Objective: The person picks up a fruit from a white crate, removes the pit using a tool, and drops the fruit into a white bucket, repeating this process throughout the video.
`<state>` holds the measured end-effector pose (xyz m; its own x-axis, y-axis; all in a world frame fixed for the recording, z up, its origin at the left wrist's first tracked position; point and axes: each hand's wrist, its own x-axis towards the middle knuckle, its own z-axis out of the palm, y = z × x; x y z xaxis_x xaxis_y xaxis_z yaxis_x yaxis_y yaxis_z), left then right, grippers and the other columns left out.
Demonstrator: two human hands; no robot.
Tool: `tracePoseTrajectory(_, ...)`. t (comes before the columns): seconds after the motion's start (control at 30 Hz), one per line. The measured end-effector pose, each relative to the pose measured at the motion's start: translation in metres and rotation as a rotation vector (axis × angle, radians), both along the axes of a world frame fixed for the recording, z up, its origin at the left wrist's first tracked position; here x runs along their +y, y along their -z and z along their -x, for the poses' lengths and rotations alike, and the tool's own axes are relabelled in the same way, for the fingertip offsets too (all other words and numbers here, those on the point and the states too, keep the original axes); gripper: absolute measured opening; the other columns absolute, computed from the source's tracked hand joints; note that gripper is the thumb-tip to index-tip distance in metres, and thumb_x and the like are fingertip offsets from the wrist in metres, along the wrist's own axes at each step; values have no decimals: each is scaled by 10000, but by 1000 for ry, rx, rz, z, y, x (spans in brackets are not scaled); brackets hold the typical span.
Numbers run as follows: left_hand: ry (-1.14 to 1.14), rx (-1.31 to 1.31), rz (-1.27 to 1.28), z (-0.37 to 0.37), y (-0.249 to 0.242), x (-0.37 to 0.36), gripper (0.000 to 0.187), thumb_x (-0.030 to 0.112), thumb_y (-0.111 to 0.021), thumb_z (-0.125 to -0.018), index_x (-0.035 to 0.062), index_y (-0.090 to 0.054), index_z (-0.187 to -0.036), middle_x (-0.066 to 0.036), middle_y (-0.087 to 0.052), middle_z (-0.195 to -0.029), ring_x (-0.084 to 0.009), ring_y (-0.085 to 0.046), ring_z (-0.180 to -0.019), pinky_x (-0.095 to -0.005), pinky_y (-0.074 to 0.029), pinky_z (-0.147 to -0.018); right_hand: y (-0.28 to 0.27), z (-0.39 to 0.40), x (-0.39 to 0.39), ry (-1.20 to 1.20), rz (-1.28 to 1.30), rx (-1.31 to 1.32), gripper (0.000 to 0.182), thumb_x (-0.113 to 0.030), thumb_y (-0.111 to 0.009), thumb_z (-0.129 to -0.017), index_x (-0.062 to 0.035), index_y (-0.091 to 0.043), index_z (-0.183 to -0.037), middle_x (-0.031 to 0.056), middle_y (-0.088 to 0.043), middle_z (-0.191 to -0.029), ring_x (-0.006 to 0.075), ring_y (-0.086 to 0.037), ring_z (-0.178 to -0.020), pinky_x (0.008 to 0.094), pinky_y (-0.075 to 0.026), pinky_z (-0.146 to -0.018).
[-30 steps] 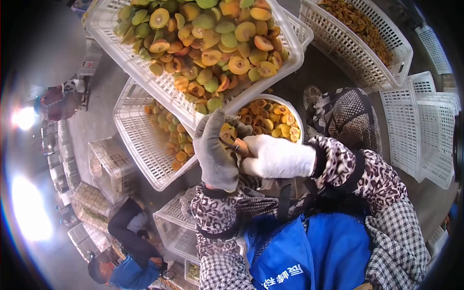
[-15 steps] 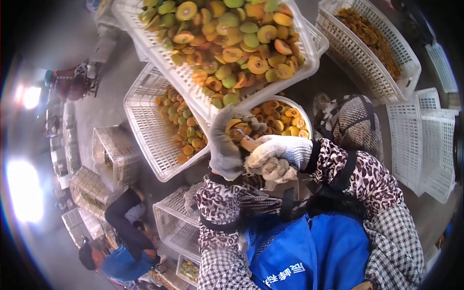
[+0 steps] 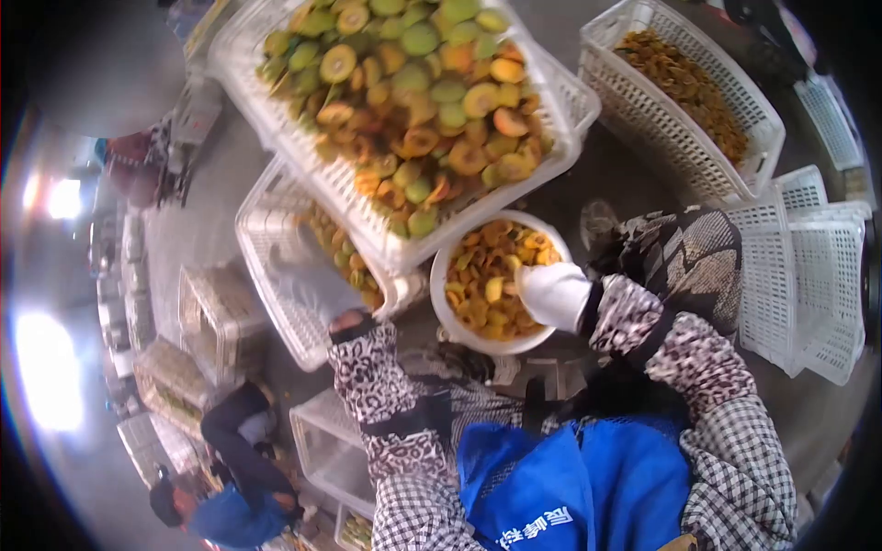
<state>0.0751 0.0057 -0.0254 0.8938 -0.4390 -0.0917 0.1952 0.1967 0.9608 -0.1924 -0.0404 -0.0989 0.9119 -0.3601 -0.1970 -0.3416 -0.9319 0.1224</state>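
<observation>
While reaching out over the lower crate (image 3: 276, 266), stretching the left hand (image 3: 312, 280) in its grey glove across the white plastic lattice, fingers seemingly spread but too blurred by motion to tell whether closing on anything. Hovering just beside the halved fruit (image 3: 344, 253) lying in that crate, orange and green pieces clustering along the crate's far side, right against the gloved palm's edge. Keeping the right hand (image 3: 551, 294) in its white glove curled into a loose fist over the near rim of the round white bowl (image 3: 441, 298), knuckles touching or nearly touching the rim, contents of the grip not showing. Sitting between the two hands, the bowl carrying a heap of orange and yellow fruit pieces (image 3: 487, 275). Overhanging both bowl and lower crate, a larger crate (image 3: 367, 220) piled with cut green, yellow and orange fruit. Lying well apart to the right, another crate (image 3: 726, 165) filled with darker brownish pieces. Crouching at lower left, well away, another person (image 3: 230, 459) in dark clothing.
</observation>
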Motion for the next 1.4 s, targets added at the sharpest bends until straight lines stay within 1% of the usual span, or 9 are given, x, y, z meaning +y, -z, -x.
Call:
tracePoseTrajectory(0.07,16,-399,-140,-2,25,-34,265,195,-694,-880,3,-608,-1041,-115,-550,-1052,-217,-585,-985,-334,-528,-797,51,9,-7,241,-678,21,255,-222,-598,-884,-39,-593,-1061,165,-690,-819,293,-695,-713,413,-529,-543)
tracePoseTrajectory(0.27,688,-1464,-442,108,62,-115,297,126,-667,-841,103,-621,-1134,-169,-602,-1101,-293,-610,-958,-400,-520,-808,-13,20,-37,403,-618,27,226,-177,-573,-878,-18,-581,-1038,162,-679,-784,266,-685,-652,420,-518,-491)
tracePoseTrajectory(0.33,434,-1367,-855,123,86,-126,319,119,-673,-810,81,-598,-1118,-209,-569,-1093,-364,-591,-940,-433,-503,-835,94,36,-15,335,-325,-348,239,-150,-606,-838,61,-522,-911,95,-544,-535,293,-558,-410,407,-462,-376)
tracePoseTrajectory(0.4,546,-1171,-926,116,74,-123,281,142,-677,-821,79,-598,-1083,-186,-550,-1050,-314,-589,-897,-393,-499,-818,57,47,-29,336,-395,-408,254,-167,-609,-841,57,-521,-920,126,-557,-560,312,-573,-438,415,-472,-396)
tracePoseTrajectory(0.53,523,211,-214,93,36,-96,166,6,-576,-839,28,-477,-970,-112,-564,-947,-204,-586,-859,-312,-517,-788,-64,28,-52,595,-802,-451,270,-242,-617,-855,-35,-519,-999,208,-637,-767,384,-651,-714,460,-523,-615)
tracePoseTrajectory(0.93,579,514,152,108,-46,-2,378,398,-421,-1017,48,-525,-1112,-140,-613,-1005,-249,-605,-942,-371,-524,-862,-111,-21,-24,409,-984,-565,351,-305,-572,-887,35,-519,-950,223,-617,-696,412,-634,-677,468,-509,-629)
tracePoseTrajectory(1.03,638,-487,-180,105,-43,12,268,147,-508,-999,-17,-468,-1208,-138,-624,-1028,-200,-612,-951,-308,-515,-863,-109,-30,-18,410,-897,-494,338,-295,-580,-875,31,-523,-943,215,-621,-675,405,-643,-667,472,-510,-613)
tracePoseTrajectory(1.23,510,-923,-288,92,-33,29,275,24,-454,-990,10,-408,-1261,-142,-616,-952,-254,-676,-827,-351,-554,-805,-99,-33,-13,232,-707,-478,250,-241,-598,-866,-3,-544,-916,197,-629,-688,362,-654,-655,441,-512,-561)
tracePoseTrajectory(1.4,342,58,-70,99,-29,18,259,216,-483,-1003,-27,-510,-1087,-143,-617,-819,-274,-668,-738,-374,-558,-721,-103,-37,-10,291,-1155,-481,244,-273,-629,-867,-36,-583,-901,137,-610,-636,269,-640,-562,347,-505,-480)
